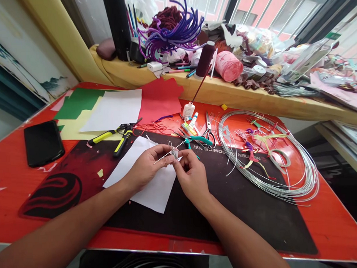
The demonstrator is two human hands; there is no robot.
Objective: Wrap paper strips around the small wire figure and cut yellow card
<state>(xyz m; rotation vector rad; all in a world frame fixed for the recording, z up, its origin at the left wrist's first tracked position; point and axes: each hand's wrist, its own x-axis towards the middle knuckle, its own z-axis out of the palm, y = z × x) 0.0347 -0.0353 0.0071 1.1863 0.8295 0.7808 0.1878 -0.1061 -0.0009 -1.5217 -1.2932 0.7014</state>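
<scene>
My left hand (150,164) and my right hand (192,169) meet over a white sheet of paper (153,193) on a dark desk mat. Between their fingertips is a small piece of bent silvery wire (170,144) with a whitish bit (175,153) on it. One straight end of the wire sticks out across my left fingers. Both hands pinch this piece, thumbs against forefingers. Just beyond my right fingers lie teal-handled pliers (200,139). Scissors (208,127) rest behind them. Yellow-and-black wire strippers (124,138) lie past my left hand.
A large coil of silvery wire (310,172) with coloured scraps inside lies at the right. A black phone (44,142) is at the left, near sheets of green, yellow, white and red paper (161,98). A small white bottle (188,109) stands below a cluttered window ledge (253,93).
</scene>
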